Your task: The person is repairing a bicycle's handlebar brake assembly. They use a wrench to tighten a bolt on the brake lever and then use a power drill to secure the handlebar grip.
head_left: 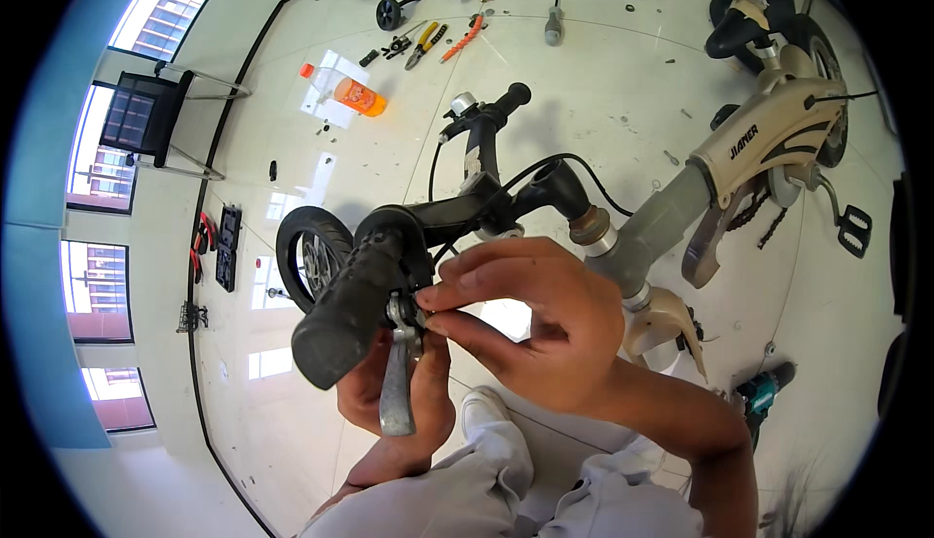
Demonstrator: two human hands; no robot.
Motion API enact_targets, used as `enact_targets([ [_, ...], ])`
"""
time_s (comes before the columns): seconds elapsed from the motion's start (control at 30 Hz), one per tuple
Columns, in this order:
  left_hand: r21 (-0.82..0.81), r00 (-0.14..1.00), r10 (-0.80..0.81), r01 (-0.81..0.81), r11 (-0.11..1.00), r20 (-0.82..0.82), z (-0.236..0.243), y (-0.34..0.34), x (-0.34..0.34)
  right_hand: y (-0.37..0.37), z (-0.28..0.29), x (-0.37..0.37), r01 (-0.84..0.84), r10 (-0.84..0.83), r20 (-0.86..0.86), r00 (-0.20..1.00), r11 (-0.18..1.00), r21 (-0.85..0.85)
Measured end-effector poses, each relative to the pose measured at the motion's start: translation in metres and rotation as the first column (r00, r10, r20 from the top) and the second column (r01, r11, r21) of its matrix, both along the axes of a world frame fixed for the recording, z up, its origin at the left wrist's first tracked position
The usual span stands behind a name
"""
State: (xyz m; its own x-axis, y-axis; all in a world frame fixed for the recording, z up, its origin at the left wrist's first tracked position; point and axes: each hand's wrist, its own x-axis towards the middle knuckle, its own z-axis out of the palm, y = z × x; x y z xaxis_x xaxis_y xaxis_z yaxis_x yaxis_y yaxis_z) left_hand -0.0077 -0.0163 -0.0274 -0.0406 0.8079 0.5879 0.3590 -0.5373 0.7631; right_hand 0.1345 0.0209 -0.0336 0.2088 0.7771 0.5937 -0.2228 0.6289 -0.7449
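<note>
Handlebar grip (342,312), glossy tiled floor (595,100), bright windows (97,285)

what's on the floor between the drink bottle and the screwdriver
In the head view, a pair of pliers and an orange rod-like piece lie between the bottle and the screwdriver.

I read one word only: dark block capitals, lettering (743,142) on side of beige bike frame (786,110). Letters run aslant, rising toward right of my view, just beside dark curved stripes (800,137). Orange label (359,97) wraps clear plastic bottle (329,82); too small for me to make out.
</note>
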Motion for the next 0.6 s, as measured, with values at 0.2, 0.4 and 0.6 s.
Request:
enact_targets([
  [0.2, -0.014, 0.999, -0.022, 0.023, 1.000, 0.027, -0.001, 0.001, 0.002, 0.001, -0.011, -0.013, 0.129, -0.126, -0.036, 0.991, 0.985, 0.112],
  [0.4, -0.034, 0.997, -0.033, 0.036, 0.999, 0.071, -0.001, 0.000, 0.003, 0.005, -0.015, -0.015, 0.174, -0.177, -0.001, 0.984, 0.970, 0.168],
  [0.6, -0.006, 0.998, -0.007, 0.007, 1.000, 0.060, -0.004, 0.002, 0.004, 0.011, -0.010, 0.000, 0.302, -0.341, 0.174, 0.924, 0.928, 0.217],
])
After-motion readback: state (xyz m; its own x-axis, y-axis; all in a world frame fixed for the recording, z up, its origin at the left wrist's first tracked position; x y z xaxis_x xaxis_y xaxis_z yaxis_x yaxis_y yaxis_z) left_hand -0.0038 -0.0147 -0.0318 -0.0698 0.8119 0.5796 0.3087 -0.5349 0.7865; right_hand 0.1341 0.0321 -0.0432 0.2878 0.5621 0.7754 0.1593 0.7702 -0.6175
